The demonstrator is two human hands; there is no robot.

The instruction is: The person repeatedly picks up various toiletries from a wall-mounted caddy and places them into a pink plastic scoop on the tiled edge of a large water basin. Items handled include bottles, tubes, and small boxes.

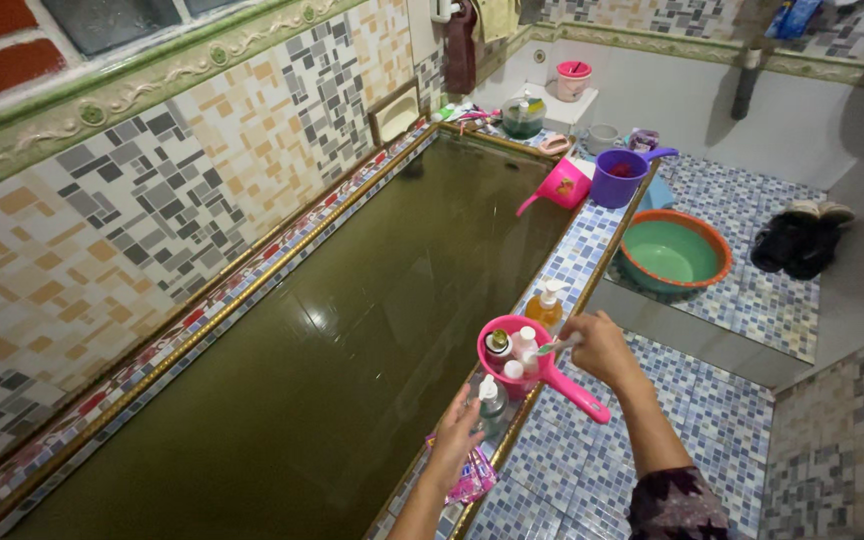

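Nearest you, your left hand (455, 437) reaches down to a small clear bottle with a white cap (491, 404) standing on the tiled ledge (577, 262); the fingers curl loosely about its lower half, but you cannot tell whether they already grip it. It looks like light, stiff plastic, probably wet and slippery here, so take it around the body below the cap rather than by the cap itself. A pink sachet (470, 476) lies flat on the ledge just beside that hand. Your right hand (602, 347) is closed on a thin pale-handled item, perhaps a toothbrush (555, 346), whose tip dips into the pink dipper (532, 365). The dipper sits on the ledge edge with its handle pointing out over the floor; loaded with small bottles, it is likely top-heavy, so steady its rim, not the handle. An amber pump bottle (547, 304) stands just behind it. Farther along are a second pink dipper (562, 186), a purple dipper (620, 177) and a green basin (674, 251). The dark water in the tank (352, 330) hides its depth, and the far shelf items are too small to make out.
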